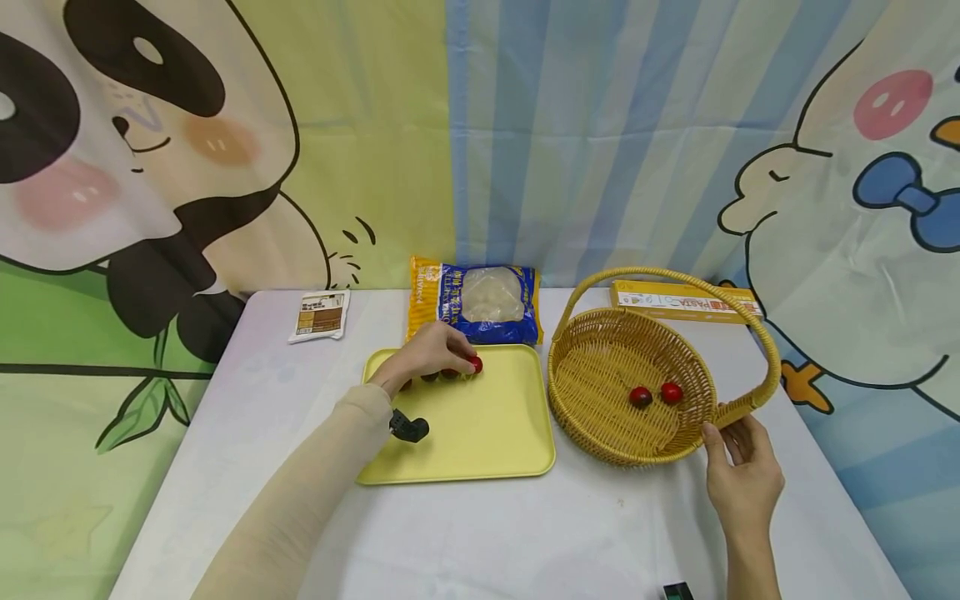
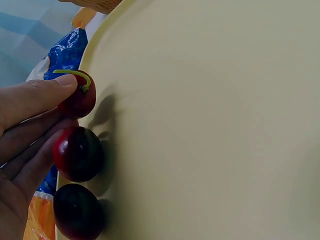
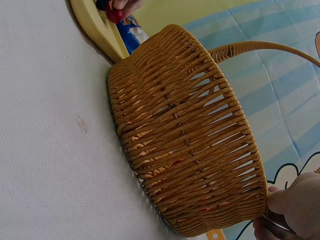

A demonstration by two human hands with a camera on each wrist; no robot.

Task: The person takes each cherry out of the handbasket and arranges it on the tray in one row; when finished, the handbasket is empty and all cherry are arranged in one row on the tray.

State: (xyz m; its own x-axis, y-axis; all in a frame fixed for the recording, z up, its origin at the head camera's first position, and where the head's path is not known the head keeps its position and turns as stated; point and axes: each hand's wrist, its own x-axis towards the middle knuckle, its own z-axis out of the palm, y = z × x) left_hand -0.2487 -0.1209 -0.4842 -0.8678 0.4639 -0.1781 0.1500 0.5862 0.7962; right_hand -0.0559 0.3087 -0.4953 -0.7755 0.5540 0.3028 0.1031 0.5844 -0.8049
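Observation:
Over the far edge of a yellow tray (image 1: 487, 433), my left hand (image 1: 431, 352) pinches a dark red cherry (image 2: 82, 102) with a green stem between thumb and fingers. Several other cherries (image 2: 77, 154) line up along that edge, partly hidden by the hand in the head view. At the right, my right hand (image 1: 746, 475) grips the rim of a woven basket (image 1: 581, 417) where its arched handle (image 1: 765, 375) joins, thumb on the outside. Two red cherries (image 1: 671, 392) lie inside the basket.
Behind the tray lies a blue and yellow plastic bag (image 1: 491, 296). A yellow pasta box (image 1: 682, 302) sits behind the basket, and a small white and brown packet (image 1: 321, 317) at the back left. A patterned curtain (image 1: 390, 167) hangs beyond the white table (image 1: 525, 533).

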